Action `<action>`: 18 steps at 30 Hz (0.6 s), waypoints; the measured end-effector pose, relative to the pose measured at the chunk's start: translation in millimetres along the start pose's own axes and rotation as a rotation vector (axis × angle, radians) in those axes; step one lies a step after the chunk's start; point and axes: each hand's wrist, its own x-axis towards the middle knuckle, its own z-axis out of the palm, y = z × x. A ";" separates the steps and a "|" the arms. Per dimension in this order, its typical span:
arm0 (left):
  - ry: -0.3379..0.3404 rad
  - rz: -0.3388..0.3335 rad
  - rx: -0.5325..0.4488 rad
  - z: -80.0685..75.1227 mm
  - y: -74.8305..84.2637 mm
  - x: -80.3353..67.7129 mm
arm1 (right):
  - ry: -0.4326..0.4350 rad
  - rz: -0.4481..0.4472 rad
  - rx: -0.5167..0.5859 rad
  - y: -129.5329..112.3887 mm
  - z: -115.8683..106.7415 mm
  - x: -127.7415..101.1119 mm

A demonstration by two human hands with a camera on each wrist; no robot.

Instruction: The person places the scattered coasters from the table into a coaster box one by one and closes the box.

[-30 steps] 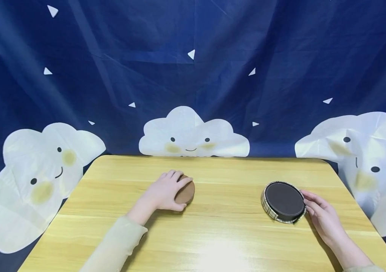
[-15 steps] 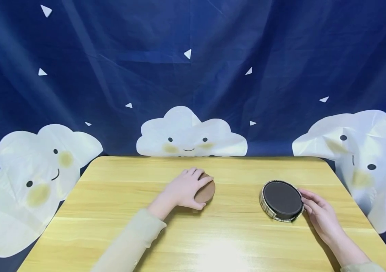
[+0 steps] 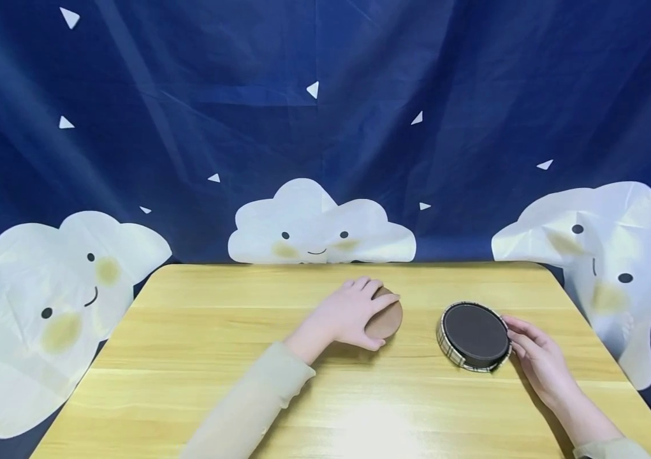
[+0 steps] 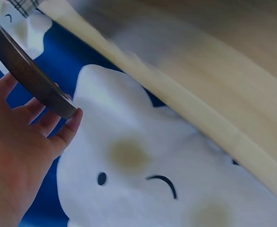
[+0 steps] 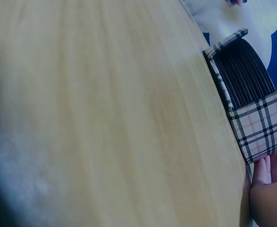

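Meanwhile the left hand [image 3: 347, 314], its grip curled round the round brown wooden coaster [image 3: 385, 317], has carried it rightward over the pale wooden surface [image 3: 187, 357]; it now sits just beside the plaid-sided round holder of dark coasters [image 3: 474, 336], which the right hand [image 3: 540, 360] steadies with lightly curved fingers at its rim; stacking looks close.

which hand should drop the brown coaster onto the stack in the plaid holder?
Left. The left hand already grips the brown coaster beside the plaid holder; the right hand touches the holder's far side, steadying it.
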 end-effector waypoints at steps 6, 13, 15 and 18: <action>0.039 0.040 0.022 -3.2 15.9 22.7 | 0.004 0.004 -0.002 -0.4 0.4 -0.9; 0.033 0.060 0.041 -4.9 36.6 45.2 | 0.012 0.013 -0.010 -1.8 1.7 -1.4; 0.028 0.068 0.050 -5.0 42.3 51.3 | 0.008 0.014 -0.004 -2.0 1.8 -0.8; 0.019 0.077 0.066 -3.6 50.2 60.8 | 0.006 0.013 0.004 -2.4 2.3 -0.4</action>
